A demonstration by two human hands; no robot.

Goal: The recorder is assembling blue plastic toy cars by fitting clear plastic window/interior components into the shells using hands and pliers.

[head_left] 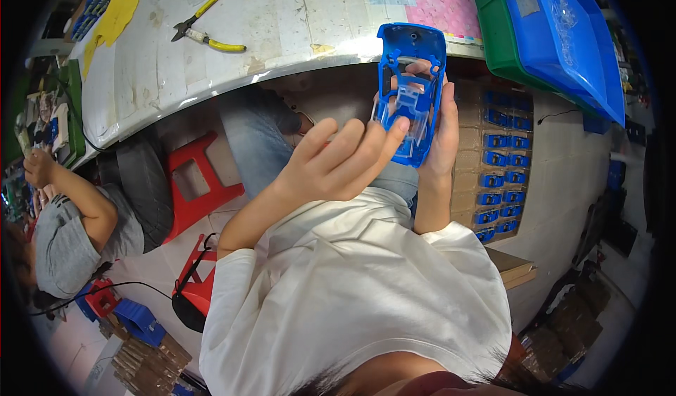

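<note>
A blue toy car body shell [413,42] is held up just off the table's front edge, its hollow inside facing me. My right hand [445,132] wraps round its right side, with some fingertips showing through its openings. Inside the shell lies a clear plastic window piece [408,104]. My left hand [345,156] reaches in from the left with bent fingers, and its fingertips are on the clear piece at the shell's lower left. The left thumb is hidden.
Yellow-handled pliers [204,16] lie on the white table [282,33]. Blue [570,51] and green [501,37] bins stand at the right. Below them a carton [468,160] holds rows of blue car shells. A co-worker [77,234] sits at the left, near red stools [201,185].
</note>
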